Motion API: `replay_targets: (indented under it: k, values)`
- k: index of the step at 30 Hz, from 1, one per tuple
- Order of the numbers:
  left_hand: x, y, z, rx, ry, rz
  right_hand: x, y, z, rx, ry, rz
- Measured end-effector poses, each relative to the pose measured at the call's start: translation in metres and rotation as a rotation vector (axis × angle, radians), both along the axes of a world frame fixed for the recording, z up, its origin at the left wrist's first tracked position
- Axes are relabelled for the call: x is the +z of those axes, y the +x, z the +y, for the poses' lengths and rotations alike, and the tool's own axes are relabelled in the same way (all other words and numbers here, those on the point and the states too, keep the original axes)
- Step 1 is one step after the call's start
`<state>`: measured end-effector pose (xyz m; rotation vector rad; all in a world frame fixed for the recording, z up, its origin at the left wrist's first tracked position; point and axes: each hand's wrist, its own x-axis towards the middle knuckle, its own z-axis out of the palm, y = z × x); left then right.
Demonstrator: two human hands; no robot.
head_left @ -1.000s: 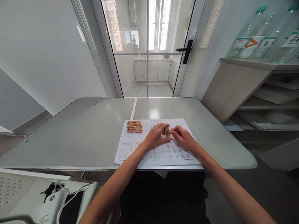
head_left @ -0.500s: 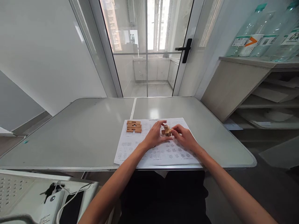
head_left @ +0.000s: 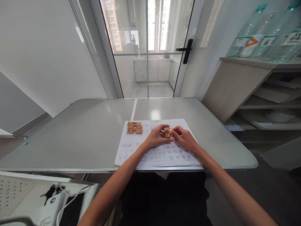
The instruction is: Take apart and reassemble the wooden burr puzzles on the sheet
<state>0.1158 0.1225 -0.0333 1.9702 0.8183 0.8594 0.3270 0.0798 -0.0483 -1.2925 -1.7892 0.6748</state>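
Between my two hands is a small wooden burr puzzle (head_left: 166, 133), partly assembled from notched pieces. My left hand (head_left: 157, 137) curls around its left side, thumb below and fingers above. From the right, my right hand (head_left: 184, 137) pinches a part of it that sticks out; the fingers hide some of that part. Under both hands lies a printed instruction sheet (head_left: 131, 155) with rows of small line drawings. Several loose notched wooden puzzle pieces (head_left: 134, 127) lie side by side on the sheet's upper left.
The sheet rests on a grey table (head_left: 70, 138) with a metal edge. At lower left, a white cart (head_left: 18, 191) holds a power bank (head_left: 52, 207), a black phone (head_left: 72, 210), keys and a cable. Plastic bottles (head_left: 244, 34) stand on the right shelf unit (head_left: 244, 78). A glass door is ahead.
My left hand's fingers have closed in around the wooden puzzle, which has turned slightly. My right hand stays at its right side. The loose pieces have not moved.
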Motion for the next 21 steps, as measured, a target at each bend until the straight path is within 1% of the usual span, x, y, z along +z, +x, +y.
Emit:
replay_targets:
  k: [6,10,14,18,21]
  values:
    - [-0.003,0.001,0.0,0.02,0.012,0.018,0.0,0.0,0.0,-0.005,-0.002,-0.018]
    - [-0.004,-0.001,0.0,0.039,0.019,0.037,0.002,0.001,-0.001,-0.039,0.011,-0.027]
    - [-0.007,-0.001,0.003,0.067,0.077,0.073,0.001,0.002,0.001,-0.084,0.018,-0.029]
    - [-0.012,0.0,0.006,0.142,0.136,0.126,-0.004,0.005,0.005,-0.201,0.026,-0.018]
    - [-0.015,-0.002,0.009,0.251,0.18,0.174,-0.007,0.008,0.006,-0.283,0.024,-0.004]
